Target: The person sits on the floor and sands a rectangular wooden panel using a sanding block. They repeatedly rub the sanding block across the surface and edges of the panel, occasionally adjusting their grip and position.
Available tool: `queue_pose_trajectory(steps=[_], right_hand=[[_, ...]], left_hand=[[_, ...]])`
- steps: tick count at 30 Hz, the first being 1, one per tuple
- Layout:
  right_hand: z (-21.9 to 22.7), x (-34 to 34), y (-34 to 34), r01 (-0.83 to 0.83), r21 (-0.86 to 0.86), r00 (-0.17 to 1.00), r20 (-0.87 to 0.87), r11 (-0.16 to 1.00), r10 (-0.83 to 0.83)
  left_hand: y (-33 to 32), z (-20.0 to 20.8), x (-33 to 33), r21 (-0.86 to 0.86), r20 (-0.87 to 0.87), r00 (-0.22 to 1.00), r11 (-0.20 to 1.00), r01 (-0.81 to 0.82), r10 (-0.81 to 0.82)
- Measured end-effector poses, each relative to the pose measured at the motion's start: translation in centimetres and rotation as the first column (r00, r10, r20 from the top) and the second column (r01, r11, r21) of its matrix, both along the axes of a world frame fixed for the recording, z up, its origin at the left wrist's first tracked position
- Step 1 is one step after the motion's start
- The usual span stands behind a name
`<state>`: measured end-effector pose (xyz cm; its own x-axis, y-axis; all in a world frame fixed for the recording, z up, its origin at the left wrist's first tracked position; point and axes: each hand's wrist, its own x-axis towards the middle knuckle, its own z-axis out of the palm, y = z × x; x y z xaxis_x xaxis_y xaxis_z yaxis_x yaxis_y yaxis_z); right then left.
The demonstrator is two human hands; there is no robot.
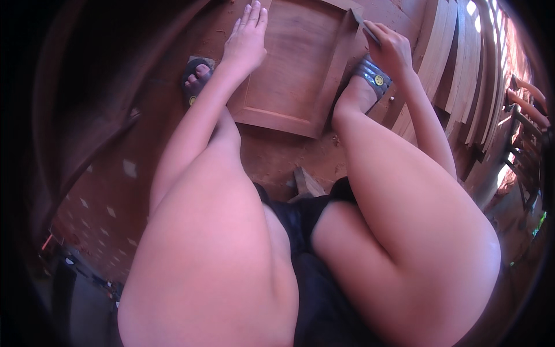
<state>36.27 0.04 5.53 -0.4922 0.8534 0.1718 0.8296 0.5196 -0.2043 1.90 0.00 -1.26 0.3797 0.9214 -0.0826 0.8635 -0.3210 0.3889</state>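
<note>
A framed wooden panel (289, 63) with a raised border lies on the ground between my feet. My left hand (245, 43) rests at its left edge, fingers straight and pointing away from me, holding nothing. At the panel's far right corner, my right hand (393, 55) is closed around a thin, flat, dark tool (373, 33) that looks like a putty knife. The tool's broad end is at the frame's right edge; whether it touches the wood I cannot tell.
Long wooden boards (439, 75) are stacked to the right. A small wood block (308, 182) lies near my seat. My sandalled feet (373, 75) flank the panel. Dark furniture-like wood (92, 75) stands at the left, and reddish dust covers the floor (272, 156).
</note>
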Motion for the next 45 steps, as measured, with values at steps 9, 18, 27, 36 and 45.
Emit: queue_pose_trajectory(steps=[9, 18, 27, 36, 45], right_hand=[[3.8, -1.1, -6.5, -0.253, -0.308, 0.964, -0.156, 0.917, 0.213], [-0.2, 0.8, -0.8, 0.04, -0.056, 0.998, 0.043, 0.998, -0.038], [4.2, -1.8, -6.8, -0.22, -0.436, 0.973, -0.162, 0.872, 0.164], [0.2, -0.3, -0.9, 0.046, -0.07, 0.997, 0.07, 0.996, -0.041], [4.3, -4.3, -8.1, -0.127, -0.458, 0.927, -0.369, 0.88, -0.058]], left_hand=[[0.2, -0.7, -0.2, -0.006, -0.008, 1.0, 1.0, 0.018, -0.018], [0.4, -1.1, -0.3, 0.016, 0.032, 0.999, 1.0, 0.01, -0.011], [0.3, -0.7, -0.5, 0.001, 0.049, 0.999, 1.0, 0.024, -0.024], [0.3, -1.1, -0.6, 0.011, 0.024, 1.0, 1.0, 0.01, -0.01], [0.1, -1.2, 0.3, 0.056, 0.041, 0.999, 0.998, 0.003, -0.006]])
